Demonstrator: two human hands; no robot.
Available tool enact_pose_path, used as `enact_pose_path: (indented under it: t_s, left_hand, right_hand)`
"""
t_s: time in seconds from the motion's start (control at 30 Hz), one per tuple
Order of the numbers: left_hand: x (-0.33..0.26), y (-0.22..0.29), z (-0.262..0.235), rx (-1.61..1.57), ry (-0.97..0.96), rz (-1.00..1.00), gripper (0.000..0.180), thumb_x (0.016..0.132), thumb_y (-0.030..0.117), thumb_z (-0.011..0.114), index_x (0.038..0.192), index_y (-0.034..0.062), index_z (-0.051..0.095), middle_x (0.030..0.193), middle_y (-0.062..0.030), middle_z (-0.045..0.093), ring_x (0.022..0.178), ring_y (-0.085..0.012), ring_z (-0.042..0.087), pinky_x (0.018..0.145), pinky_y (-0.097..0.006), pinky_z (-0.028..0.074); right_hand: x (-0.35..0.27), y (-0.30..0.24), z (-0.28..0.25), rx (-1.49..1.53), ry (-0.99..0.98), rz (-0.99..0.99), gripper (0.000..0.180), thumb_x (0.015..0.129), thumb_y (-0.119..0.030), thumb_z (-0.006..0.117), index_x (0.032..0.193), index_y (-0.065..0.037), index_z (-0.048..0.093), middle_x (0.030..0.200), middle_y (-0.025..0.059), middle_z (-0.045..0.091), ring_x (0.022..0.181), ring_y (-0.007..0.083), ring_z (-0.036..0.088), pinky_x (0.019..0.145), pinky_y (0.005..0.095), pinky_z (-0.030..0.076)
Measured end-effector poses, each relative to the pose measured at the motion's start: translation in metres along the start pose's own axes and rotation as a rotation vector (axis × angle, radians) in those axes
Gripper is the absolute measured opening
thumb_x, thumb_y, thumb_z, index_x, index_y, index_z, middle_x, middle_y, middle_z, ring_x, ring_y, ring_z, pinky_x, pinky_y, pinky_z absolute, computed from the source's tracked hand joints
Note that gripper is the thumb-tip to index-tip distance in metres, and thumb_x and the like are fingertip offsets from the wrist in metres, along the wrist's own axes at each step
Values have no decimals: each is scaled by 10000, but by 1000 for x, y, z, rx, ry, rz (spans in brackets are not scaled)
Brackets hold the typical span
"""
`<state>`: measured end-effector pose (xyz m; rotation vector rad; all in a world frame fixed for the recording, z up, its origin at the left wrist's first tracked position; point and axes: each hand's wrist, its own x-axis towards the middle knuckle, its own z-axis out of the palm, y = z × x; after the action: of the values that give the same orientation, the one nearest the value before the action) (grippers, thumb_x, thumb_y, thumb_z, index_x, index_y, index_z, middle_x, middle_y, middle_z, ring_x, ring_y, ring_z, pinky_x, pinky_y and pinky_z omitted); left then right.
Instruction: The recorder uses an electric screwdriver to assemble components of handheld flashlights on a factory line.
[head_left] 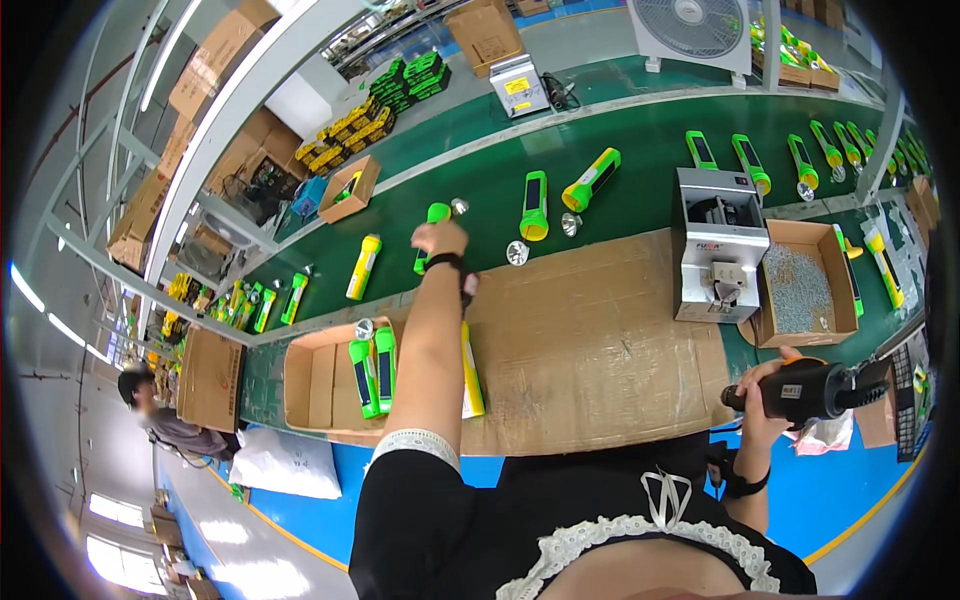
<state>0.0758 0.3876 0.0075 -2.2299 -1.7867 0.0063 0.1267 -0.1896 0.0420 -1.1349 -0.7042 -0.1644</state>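
My left hand (440, 240) reaches far over the green belt, its fingers closed around a green flashlight (438, 213); part of it is covered by the hand. A silver reflector head (460, 206) lies beside it. At the right, my right hand (764, 396) grips a black electric screwdriver (803, 391). A yellow flashlight (472, 378) lies partly hidden by my left forearm on the cardboard sheet (590, 350). To the left, a yellow flashlight (364, 268) rests on the belt. Farther right lie a green flashlight (535, 205) and a green-and-yellow flashlight (592, 180), with reflector heads near them.
A grey screw feeder (715, 250) stands beside a cardboard box of small screws (797, 285). An open carton (315, 385) at the near left holds two green flashlights (385, 366). More flashlights line the belt (640, 120). A co-worker (165, 415) sits at the far left.
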Motion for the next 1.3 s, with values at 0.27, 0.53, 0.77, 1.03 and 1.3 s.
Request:
enact_pose_path:
  t_s: [0.27,0.53,0.77,1.03,1.3]
  left_hand:
    - [-22,-34,-23,-344,-299,551,343,735,291,605,1043,144,565,958,-188,650,936,-366,616,832,-425,481]
    - [-215,-51,-101,-327,-298,942,353,786,337,593,1086,153,563,830,-219,641,809,-386,617,725,-475,487]
    - [-328,-76,-95,-523,-451,992,325,865,167,467,1181,132,534,779,-229,605,678,-424,592,636,-512,462]
    - [-349,-66,-83,-416,-78,1251,437,638,116,684,1067,102,598,1038,-174,525,990,-339,515,804,-413,418]
    - [-385,-36,-65,-669,-6,1228,496,715,288,701,1042,-36,514,982,-176,538,918,-334,516,820,-410,397]
  right_hand:
    - [27,5,-2,24,43,27,579,818,-12,587,1300,-13,267,762,47,510,692,131,519,647,267,450]
    - [94,17,33,75,166,-250,516,795,65,581,1244,65,327,751,62,561,638,123,558,627,250,465]
    - [118,26,43,-49,127,-116,470,785,19,640,1218,29,458,745,19,589,630,77,559,595,227,458]
    - [122,18,47,-23,10,-29,371,774,17,631,1134,2,546,690,13,579,549,78,546,516,231,448]
    - [23,-16,48,272,-82,17,559,817,-99,635,1250,22,304,689,66,494,593,160,522,590,292,454]
